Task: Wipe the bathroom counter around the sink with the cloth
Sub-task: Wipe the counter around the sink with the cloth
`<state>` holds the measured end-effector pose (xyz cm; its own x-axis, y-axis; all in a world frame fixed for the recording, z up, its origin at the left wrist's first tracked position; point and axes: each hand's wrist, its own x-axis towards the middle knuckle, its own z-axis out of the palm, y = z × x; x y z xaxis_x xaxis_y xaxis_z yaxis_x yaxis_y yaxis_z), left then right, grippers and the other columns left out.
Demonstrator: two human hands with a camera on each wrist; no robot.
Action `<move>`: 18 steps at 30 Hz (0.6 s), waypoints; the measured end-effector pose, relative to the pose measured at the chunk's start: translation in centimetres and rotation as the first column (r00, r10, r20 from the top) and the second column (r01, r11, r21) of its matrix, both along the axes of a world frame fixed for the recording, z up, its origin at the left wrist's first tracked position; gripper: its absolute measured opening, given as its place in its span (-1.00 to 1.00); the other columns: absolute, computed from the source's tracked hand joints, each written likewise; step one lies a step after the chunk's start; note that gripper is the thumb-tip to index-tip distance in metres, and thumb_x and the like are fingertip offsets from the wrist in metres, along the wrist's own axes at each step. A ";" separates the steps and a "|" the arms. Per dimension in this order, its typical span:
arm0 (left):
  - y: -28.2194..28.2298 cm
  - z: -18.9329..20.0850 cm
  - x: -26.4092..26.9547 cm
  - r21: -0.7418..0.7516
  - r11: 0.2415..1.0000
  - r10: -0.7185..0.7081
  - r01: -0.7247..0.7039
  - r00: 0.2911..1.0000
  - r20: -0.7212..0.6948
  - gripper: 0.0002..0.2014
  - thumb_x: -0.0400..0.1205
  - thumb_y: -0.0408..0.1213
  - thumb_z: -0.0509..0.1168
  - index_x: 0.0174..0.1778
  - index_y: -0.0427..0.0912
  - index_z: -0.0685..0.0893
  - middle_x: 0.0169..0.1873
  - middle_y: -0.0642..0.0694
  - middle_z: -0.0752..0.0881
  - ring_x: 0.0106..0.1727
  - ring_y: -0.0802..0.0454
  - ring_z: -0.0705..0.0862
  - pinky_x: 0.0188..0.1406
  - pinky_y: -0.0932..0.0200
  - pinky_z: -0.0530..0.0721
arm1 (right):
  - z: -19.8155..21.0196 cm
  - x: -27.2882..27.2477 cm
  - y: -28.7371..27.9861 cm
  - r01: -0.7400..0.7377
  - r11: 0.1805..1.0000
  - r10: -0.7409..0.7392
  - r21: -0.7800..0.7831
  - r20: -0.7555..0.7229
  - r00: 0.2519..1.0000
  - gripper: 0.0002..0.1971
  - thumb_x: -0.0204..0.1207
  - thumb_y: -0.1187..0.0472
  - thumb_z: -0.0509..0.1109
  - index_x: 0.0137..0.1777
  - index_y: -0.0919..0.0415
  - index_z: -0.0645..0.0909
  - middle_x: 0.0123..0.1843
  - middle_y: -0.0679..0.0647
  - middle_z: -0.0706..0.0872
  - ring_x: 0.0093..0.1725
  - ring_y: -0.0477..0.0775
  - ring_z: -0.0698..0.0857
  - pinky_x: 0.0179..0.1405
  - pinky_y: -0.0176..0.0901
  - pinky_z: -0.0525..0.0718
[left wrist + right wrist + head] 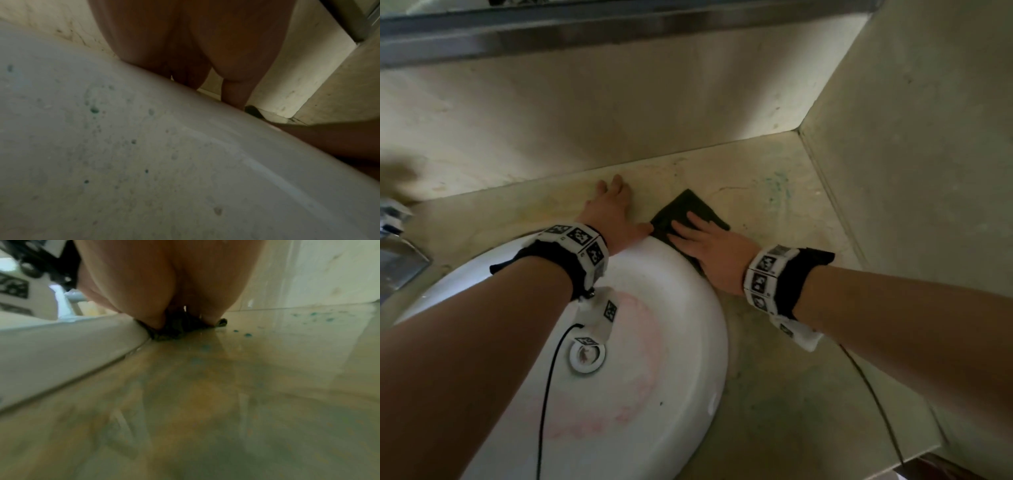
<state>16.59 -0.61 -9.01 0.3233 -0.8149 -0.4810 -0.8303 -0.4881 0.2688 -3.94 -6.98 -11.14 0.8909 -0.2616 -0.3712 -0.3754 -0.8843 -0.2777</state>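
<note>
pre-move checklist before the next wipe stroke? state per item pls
1. Right hand flat on the cloth: ok.
2. Cloth lying on the counter beside the sink rim: ok.
3. Left hand off the cloth: cannot tell, its thumb is at the cloth's edge.
4. Blue-green specks on the counter beyond the cloth wiped: not ok.
5. Wrist cable trailing across the counter, clear of the stroke: cannot tell.

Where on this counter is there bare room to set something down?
Bare counter lies between the cloth, the back wall and the right side wall, and again in front, right of the sink. It is crowded behind the sink's rim, where the left hand and right hand press.
</note>
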 end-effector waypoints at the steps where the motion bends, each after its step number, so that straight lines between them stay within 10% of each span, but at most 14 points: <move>1: 0.0 -0.1 0.0 0.000 1.000 -0.007 0.007 1.000 -0.001 -0.13 0.61 0.09 0.25 0.67 -0.19 -0.09 0.68 -0.08 -0.18 0.68 -0.15 -0.19 0.64 -0.18 0.04 | -0.2 -1.4 -0.1 -0.012 1.000 0.011 -0.018 -0.009 1.000 -0.39 0.69 0.14 0.10 0.68 0.06 -0.05 0.71 0.08 -0.06 0.68 0.19 -0.15 0.66 0.19 -0.01; 5: 0.2 -0.2 0.1 -0.015 1.000 0.001 -0.002 1.000 -0.012 -0.13 0.61 0.09 0.25 0.67 -0.19 -0.08 0.68 -0.08 -0.17 0.68 -0.15 -0.19 0.65 -0.17 0.02 | -0.5 -4.3 -1.0 -0.030 0.991 0.020 -0.133 -0.075 0.997 -0.34 0.67 0.18 0.12 0.67 -0.07 -0.12 0.71 0.05 -0.12 0.68 0.19 -0.16 0.65 0.13 -0.02; 10: 0.1 -0.2 0.1 -0.017 1.000 0.001 0.000 1.000 0.017 -0.13 0.60 0.11 0.26 0.67 -0.19 -0.05 0.68 -0.08 -0.16 0.68 -0.17 -0.16 0.63 -0.17 0.04 | 0.2 -1.2 -3.4 0.290 0.946 -0.306 -0.145 -0.106 0.946 -0.30 0.68 0.21 0.12 0.68 -0.04 -0.22 0.71 0.05 -0.23 0.67 0.22 -0.23 0.66 0.18 -0.09; 18: -0.2 -0.7 0.3 -0.037 0.999 0.035 -0.035 0.999 -0.014 -0.14 0.57 0.02 0.26 0.67 -0.17 -0.04 0.68 -0.11 -0.12 0.68 -0.17 -0.16 0.64 -0.19 0.05 | 0.2 6.2 -1.9 -0.103 0.985 0.089 -0.137 -0.104 0.991 -0.31 0.64 -0.03 0.09 0.68 -0.03 -0.16 0.72 -0.01 -0.19 0.68 0.21 -0.21 0.62 0.26 -0.06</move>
<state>16.88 -0.80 -9.73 0.3457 -0.8206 -0.4551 -0.8092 -0.5062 0.2983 2.29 -8.88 -10.92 0.8761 -0.2327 -0.4223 -0.3055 -0.9455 -0.1129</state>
